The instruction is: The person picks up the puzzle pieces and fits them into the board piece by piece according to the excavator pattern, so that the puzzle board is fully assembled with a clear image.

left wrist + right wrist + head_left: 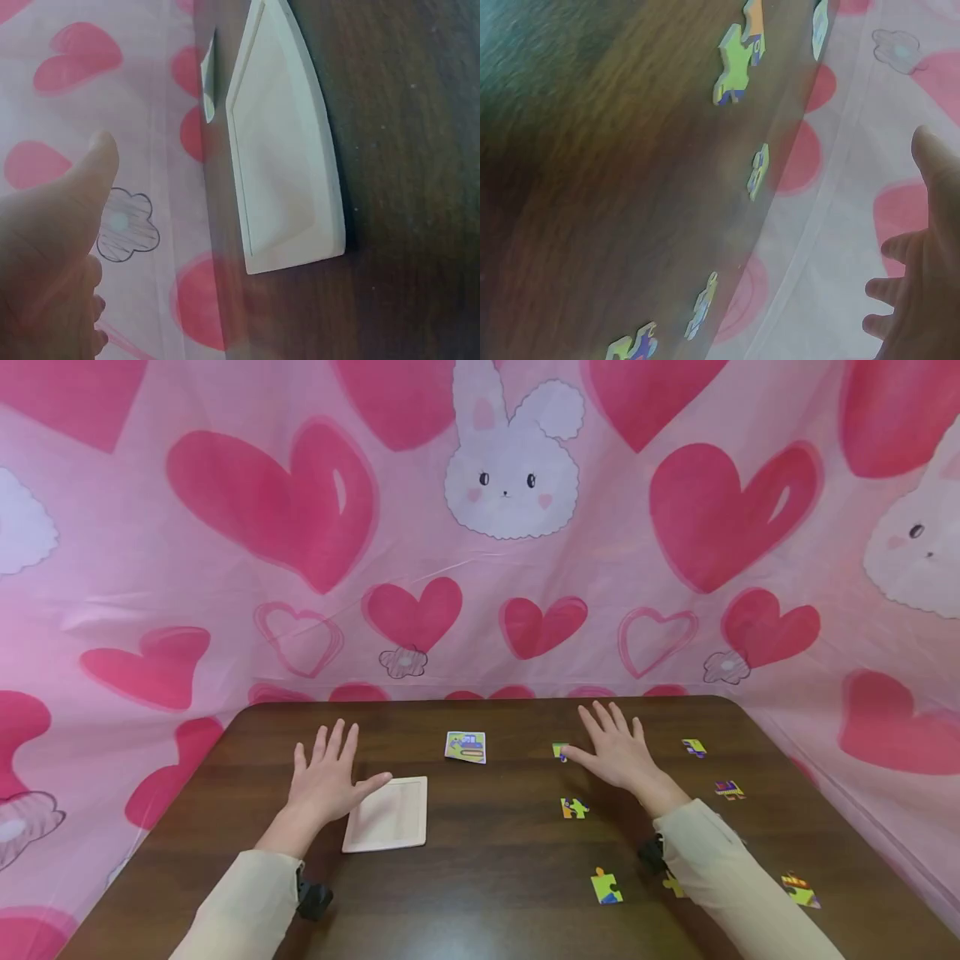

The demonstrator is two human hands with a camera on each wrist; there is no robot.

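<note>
My left hand (326, 785) hovers over the left side of the table with fingers spread and holds nothing. Its thumb overlaps the upper edge of a square, pale wooden puzzle tray (390, 818) in the head view; the left wrist view shows the hand apart from the tray (281, 165). On the right, my right hand (618, 758) is likewise spread and bare. Its thumb partly hides a small green puzzle piece (557, 749). Nearer me lie a green and orange piece (573, 808) and a green piece with a blue corner (604, 887).
A picture card with a purple digger (466, 747) lies at the back middle of the dark wooden table (480, 877). More puzzle pieces sit at right, including a purple one (728, 789) and a red-topped one (800, 890). One piece (672, 885) is partly under my right sleeve. A pink heart-print cloth (517, 560) hangs behind.
</note>
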